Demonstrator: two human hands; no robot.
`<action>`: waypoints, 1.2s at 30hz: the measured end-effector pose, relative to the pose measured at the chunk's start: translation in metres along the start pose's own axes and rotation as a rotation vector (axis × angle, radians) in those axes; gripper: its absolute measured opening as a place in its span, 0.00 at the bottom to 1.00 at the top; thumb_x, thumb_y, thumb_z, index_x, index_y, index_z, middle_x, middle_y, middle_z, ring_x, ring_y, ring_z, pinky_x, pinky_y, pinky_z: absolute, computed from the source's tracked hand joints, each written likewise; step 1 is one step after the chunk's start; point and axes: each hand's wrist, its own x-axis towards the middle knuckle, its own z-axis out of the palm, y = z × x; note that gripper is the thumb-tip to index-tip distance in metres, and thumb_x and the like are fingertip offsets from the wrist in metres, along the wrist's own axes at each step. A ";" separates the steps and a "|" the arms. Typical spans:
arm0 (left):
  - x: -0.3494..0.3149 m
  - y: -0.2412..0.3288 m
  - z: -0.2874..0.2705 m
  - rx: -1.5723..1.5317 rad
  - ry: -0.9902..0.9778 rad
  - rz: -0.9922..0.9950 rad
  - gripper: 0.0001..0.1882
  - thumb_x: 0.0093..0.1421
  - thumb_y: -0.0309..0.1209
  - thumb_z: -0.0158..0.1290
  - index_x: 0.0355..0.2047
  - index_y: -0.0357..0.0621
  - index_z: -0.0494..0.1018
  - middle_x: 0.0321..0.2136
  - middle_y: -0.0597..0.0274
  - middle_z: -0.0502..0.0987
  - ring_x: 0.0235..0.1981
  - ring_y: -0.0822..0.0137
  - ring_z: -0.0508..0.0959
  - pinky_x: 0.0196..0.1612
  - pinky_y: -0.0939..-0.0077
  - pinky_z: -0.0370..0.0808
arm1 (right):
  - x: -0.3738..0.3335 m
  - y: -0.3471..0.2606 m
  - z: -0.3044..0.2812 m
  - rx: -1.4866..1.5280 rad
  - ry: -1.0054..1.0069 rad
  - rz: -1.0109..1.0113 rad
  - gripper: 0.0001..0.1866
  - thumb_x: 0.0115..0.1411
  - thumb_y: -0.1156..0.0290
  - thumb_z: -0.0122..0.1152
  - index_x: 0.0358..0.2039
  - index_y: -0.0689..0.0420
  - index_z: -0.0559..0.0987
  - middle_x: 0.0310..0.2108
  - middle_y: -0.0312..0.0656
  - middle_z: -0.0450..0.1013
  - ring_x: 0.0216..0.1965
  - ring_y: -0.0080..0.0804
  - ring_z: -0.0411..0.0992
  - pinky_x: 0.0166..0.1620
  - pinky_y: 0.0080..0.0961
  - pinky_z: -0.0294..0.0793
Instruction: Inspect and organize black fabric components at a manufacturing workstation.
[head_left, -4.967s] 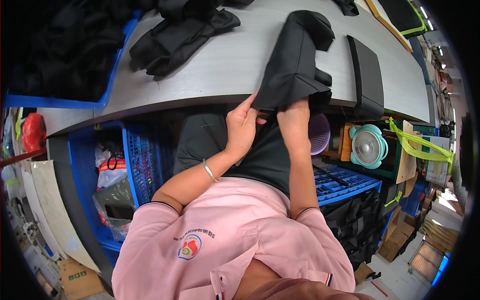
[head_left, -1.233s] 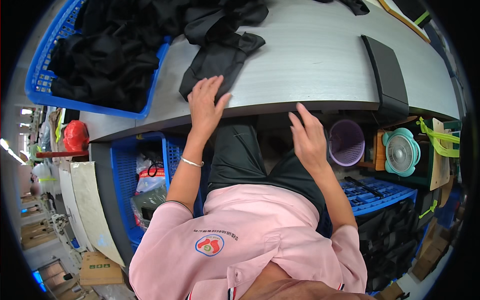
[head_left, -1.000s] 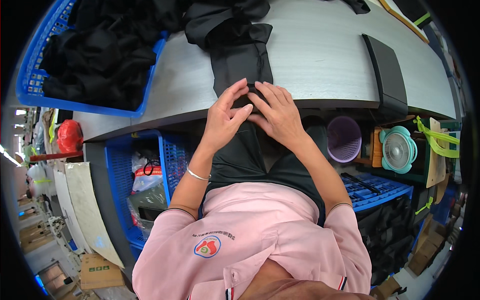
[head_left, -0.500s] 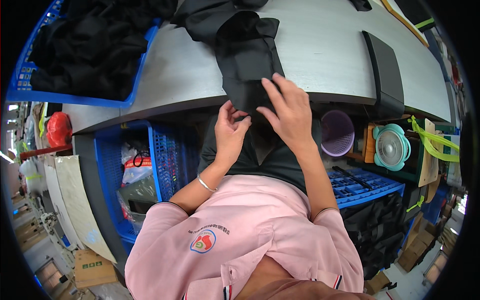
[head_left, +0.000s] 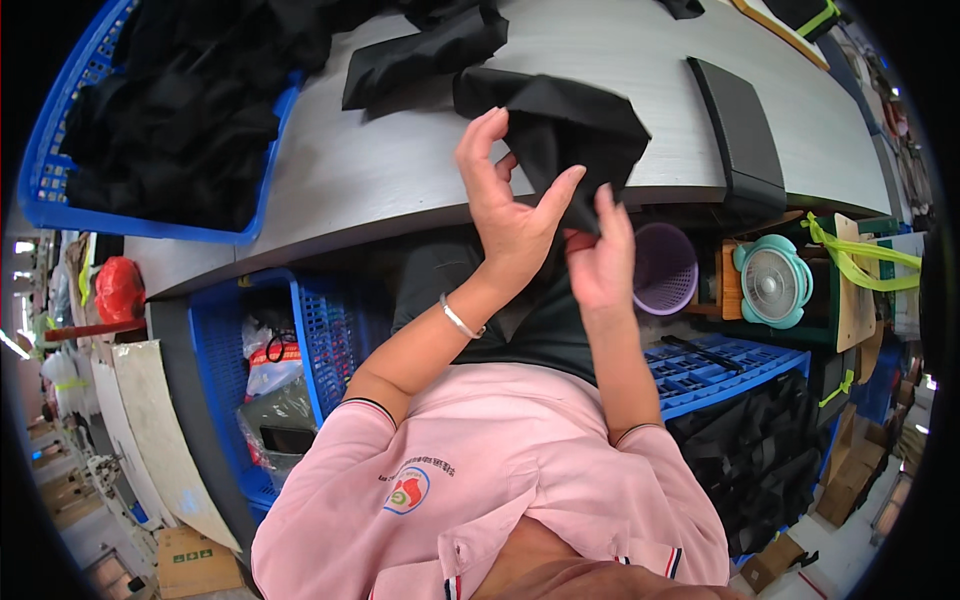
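A black fabric piece [head_left: 585,130] lies bent and lifted over the near edge of the grey table. My right hand [head_left: 603,262] pinches its lower corner between thumb and fingers. To its left, my left hand [head_left: 512,228] is held up against the cloth with thumb and fingers spread apart; the thumb overlaps the fabric, and I cannot tell how firmly it touches. Another black fabric piece [head_left: 425,60] lies folded on the table just beyond my left hand.
On the left of the table [head_left: 330,180] stands a blue basket [head_left: 150,222] heaped with black fabric. A dark upright box [head_left: 740,135] is at the right. Below the edge are a purple bin [head_left: 664,270], a teal fan [head_left: 775,282], a blue crate [head_left: 315,340] and a blue rack [head_left: 735,375].
The fabric has swung to the right and folded over, apart from the piece behind it. My left hand has moved up and right and opened; my right hand has dropped lower and closed on the corner.
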 end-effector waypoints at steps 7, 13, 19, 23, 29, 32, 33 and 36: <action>0.000 -0.005 0.027 0.134 -0.025 0.006 0.39 0.47 0.17 0.65 0.60 0.42 0.65 0.56 0.59 0.65 0.46 0.65 0.74 0.48 0.72 0.74 | -0.028 0.011 -0.031 -0.803 0.318 -0.368 0.27 0.64 0.67 0.63 0.60 0.60 0.65 0.57 0.45 0.65 0.56 0.37 0.66 0.58 0.36 0.65; -0.003 0.012 0.037 -0.052 -0.524 0.217 0.32 0.47 0.11 0.55 0.55 0.46 0.74 0.57 0.54 0.67 0.53 0.56 0.75 0.52 0.68 0.76 | -0.038 -0.026 -0.042 -1.640 -0.072 -1.461 0.15 0.56 0.84 0.64 0.46 0.65 0.76 0.45 0.50 0.75 0.42 0.46 0.76 0.47 0.36 0.76; 0.005 0.023 0.039 0.033 -0.393 0.290 0.32 0.44 0.14 0.63 0.54 0.42 0.75 0.60 0.54 0.65 0.50 0.60 0.77 0.51 0.71 0.77 | -0.028 -0.039 -0.022 -1.805 0.151 -1.010 0.15 0.58 0.81 0.59 0.47 0.64 0.76 0.44 0.50 0.76 0.39 0.38 0.78 0.41 0.32 0.78; 0.007 0.026 0.030 0.044 -0.524 0.005 0.20 0.48 0.19 0.64 0.44 0.41 0.79 0.53 0.57 0.74 0.48 0.64 0.79 0.48 0.75 0.76 | -0.028 -0.027 -0.036 -2.318 -0.053 -0.625 0.19 0.53 0.71 0.59 0.47 0.61 0.78 0.41 0.45 0.75 0.44 0.39 0.76 0.44 0.34 0.76; -0.018 0.034 0.019 -0.075 -0.739 0.161 0.14 0.46 0.14 0.57 0.33 0.43 0.82 0.39 0.60 0.81 0.40 0.63 0.83 0.42 0.75 0.79 | -0.001 0.003 -0.091 -1.490 -0.534 -0.633 0.14 0.57 0.73 0.58 0.44 0.58 0.80 0.45 0.45 0.75 0.51 0.36 0.73 0.51 0.29 0.73; -0.050 0.046 0.016 -0.260 -0.857 0.015 0.14 0.47 0.13 0.57 0.33 0.43 0.81 0.38 0.61 0.80 0.39 0.63 0.82 0.41 0.76 0.79 | 0.025 -0.008 -0.082 -0.982 -0.324 -0.305 0.14 0.60 0.73 0.56 0.46 0.58 0.79 0.48 0.44 0.75 0.53 0.33 0.72 0.54 0.28 0.72; -0.063 0.052 0.016 -0.321 -0.888 -0.041 0.14 0.47 0.12 0.56 0.33 0.42 0.81 0.38 0.61 0.80 0.39 0.63 0.82 0.41 0.76 0.79 | 0.039 -0.013 -0.070 -0.775 -0.193 -0.275 0.14 0.61 0.73 0.55 0.47 0.58 0.79 0.49 0.43 0.75 0.54 0.32 0.72 0.54 0.27 0.71; -0.093 0.068 0.009 -0.374 -0.955 -0.186 0.14 0.51 0.13 0.57 0.37 0.40 0.81 0.44 0.57 0.78 0.38 0.66 0.82 0.42 0.75 0.80 | 0.080 -0.025 -0.033 -0.136 0.196 -0.189 0.13 0.64 0.74 0.52 0.48 0.58 0.78 0.52 0.41 0.74 0.55 0.30 0.71 0.54 0.25 0.70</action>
